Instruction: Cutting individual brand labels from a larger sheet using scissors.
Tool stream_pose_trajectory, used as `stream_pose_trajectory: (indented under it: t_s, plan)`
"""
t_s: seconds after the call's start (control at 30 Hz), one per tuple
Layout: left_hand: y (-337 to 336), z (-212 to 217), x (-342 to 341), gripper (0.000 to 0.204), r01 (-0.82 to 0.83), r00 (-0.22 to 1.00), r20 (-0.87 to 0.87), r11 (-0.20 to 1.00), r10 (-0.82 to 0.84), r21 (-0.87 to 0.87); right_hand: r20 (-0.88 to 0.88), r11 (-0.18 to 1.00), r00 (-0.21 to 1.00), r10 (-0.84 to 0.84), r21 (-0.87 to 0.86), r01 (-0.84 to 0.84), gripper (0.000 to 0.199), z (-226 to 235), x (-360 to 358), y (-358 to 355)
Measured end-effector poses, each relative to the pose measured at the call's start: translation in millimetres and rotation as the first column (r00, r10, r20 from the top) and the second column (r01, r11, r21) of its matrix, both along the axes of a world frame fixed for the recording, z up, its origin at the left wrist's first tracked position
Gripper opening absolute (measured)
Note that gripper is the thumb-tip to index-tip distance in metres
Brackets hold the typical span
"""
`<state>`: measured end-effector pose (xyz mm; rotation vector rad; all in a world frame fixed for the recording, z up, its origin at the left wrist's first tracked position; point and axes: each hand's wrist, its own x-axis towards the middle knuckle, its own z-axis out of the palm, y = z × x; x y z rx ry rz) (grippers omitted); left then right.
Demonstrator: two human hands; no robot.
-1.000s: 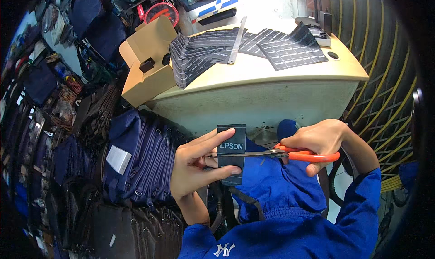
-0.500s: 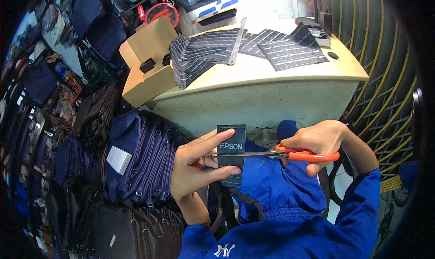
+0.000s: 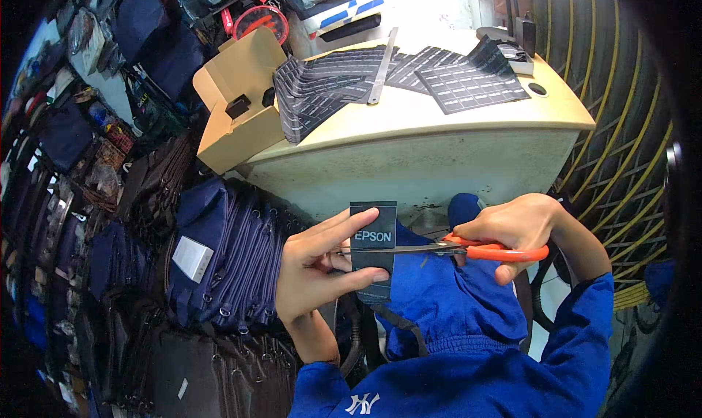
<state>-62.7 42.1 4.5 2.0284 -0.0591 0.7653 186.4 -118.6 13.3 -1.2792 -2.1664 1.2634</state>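
Label strip (image 3: 374,226), dark with pale lettering, is held up on the near side of the worktop (image 3: 424,118). From where I sit, the left hand (image 3: 311,264) has it pinched, index finger on the upper part and thumb on the lower; the other fingers curl partly out of sight, so I cannot tell how they touch it. The fingers of the right hand (image 3: 515,222) grasp the orange handles of the scissors (image 3: 439,247), whose blades lie level across the strip just below the lettering. Whether both blades bracket it, I cannot tell.

I judge the strip very light, thin and flexible, hard to break but easy to crease; held at one end only, it would probably fold or slide. I would take it by its left edge, above and below the blade line, fingers clear of the tips. The scissors look heavier and rigid, best held by their loops.

On the far side, dark printed sheets (image 3: 474,87) and a metal ruler (image 3: 383,67) lie right of an open cardboard box (image 3: 245,136).
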Motion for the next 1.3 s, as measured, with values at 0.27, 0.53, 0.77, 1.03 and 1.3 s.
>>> stream_pose_trajectory:
  t_s: [0.27, 0.53, 0.77, 1.03, 1.3]
  plan:
    - [-1.6, 5.6, -3.3, 0.066, -0.031, 0.997, -0.07, 0.999, 0.033, 0.026, -0.003, 1.0, 1.0, 0.002, 0.018, -0.002, 0.08, -4.9, 1.7, 0.1]
    - [-6.1, 9.1, -3.1, 0.062, -0.007, 0.998, -0.068, 0.999, 0.004, -0.04, -0.011, 0.999, 0.999, -0.031, 0.018, 0.032, 0.083, -6.1, -0.7, 0.1]
    - [-7.1, 8.8, -3.3, 0.062, -0.021, 0.998, -0.059, 0.997, 0.017, -0.069, -0.005, 0.999, 0.999, -0.042, -0.017, 0.042, 0.07, -0.2, -4.0, -0.4]
    - [-5.1, 7.2, -3.3, 0.063, -0.022, 0.998, -0.068, 0.999, 0.02, -0.031, 0.002, 0.999, 0.999, -0.053, -0.001, 0.053, 0.045, 0.1, -5.1, 1.6]
    - [-3.9, 1.8, -4.0, 0.063, -0.028, 0.997, -0.071, 0.996, 0.022, -0.088, -0.108, 0.997, 0.992, -0.068, 0.014, 0.07, 0.044, -0.3, -6.2, 0.2]
